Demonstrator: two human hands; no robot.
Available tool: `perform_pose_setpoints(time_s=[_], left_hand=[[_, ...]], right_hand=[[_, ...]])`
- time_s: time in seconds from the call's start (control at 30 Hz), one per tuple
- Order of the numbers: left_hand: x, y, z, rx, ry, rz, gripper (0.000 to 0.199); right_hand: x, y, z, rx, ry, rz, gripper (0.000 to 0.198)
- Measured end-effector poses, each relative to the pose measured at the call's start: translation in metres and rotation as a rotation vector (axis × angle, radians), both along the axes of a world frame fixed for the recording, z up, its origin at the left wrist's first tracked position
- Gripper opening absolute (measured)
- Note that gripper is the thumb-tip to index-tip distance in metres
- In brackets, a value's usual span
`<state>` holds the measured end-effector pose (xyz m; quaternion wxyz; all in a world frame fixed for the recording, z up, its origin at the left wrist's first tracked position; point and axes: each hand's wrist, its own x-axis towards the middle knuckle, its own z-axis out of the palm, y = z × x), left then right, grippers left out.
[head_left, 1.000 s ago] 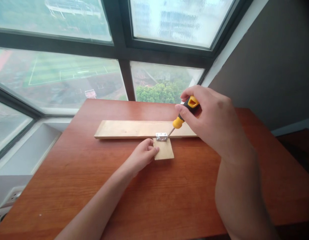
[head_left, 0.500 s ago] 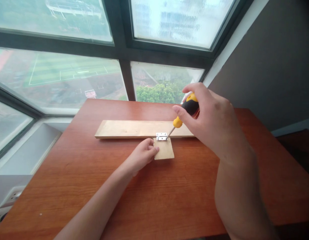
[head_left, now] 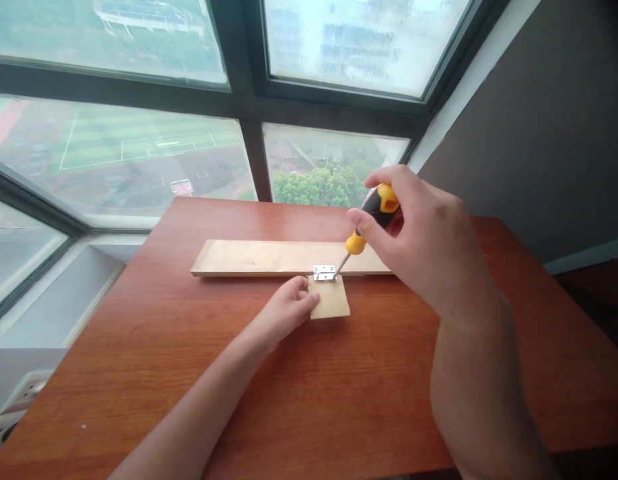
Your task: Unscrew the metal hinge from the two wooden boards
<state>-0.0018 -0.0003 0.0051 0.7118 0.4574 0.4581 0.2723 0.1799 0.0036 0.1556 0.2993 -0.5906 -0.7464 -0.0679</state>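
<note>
My right hand [head_left: 419, 233] grips a screwdriver [head_left: 355, 244] with a yellow and black handle, held at a slant. Its tip meets the right side of a small silver hinge [head_left: 325, 272]. The hinge spans the front edge of a long pale wooden board [head_left: 259, 256] and a small square wooden piece [head_left: 333, 300]. Pinched at its left edge by my left hand [head_left: 291, 308], the small piece sticks out toward me from the board. My right hand hides the board's right end.
Everything rests on a reddish-brown wooden table [head_left: 229, 413]. Behind it stand framed windows [head_left: 251, 107], with a dark wall [head_left: 549, 147] at right. Wall sockets [head_left: 19, 413] show at the lower left.
The screwdriver's handle has turned a little in my right hand, showing more yellow near the top. My left hand keeps its hold on the small piece.
</note>
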Motion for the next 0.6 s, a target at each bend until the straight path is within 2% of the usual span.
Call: perform_pose_setpoints(time_s=[0.27,0.5,0.6], left_hand=[[0.0012,-0.0002,-0.0017,-0.009,-0.016,0.013,0.028],[0.0005,0.0000,-0.0003,0.004,0.002,0.008,0.027],[0.0009,0.0002,-0.0003,0.006,0.003,0.004,0.027]], right_hand=[[-0.0010,-0.0041,0.0041,-0.012,0.066,0.115,0.034],[0.0000,0.0017,-0.0013,-0.020,0.030,0.003,0.031],[0.0003,0.0012,-0.0002,-0.010,0.045,0.023,0.033]])
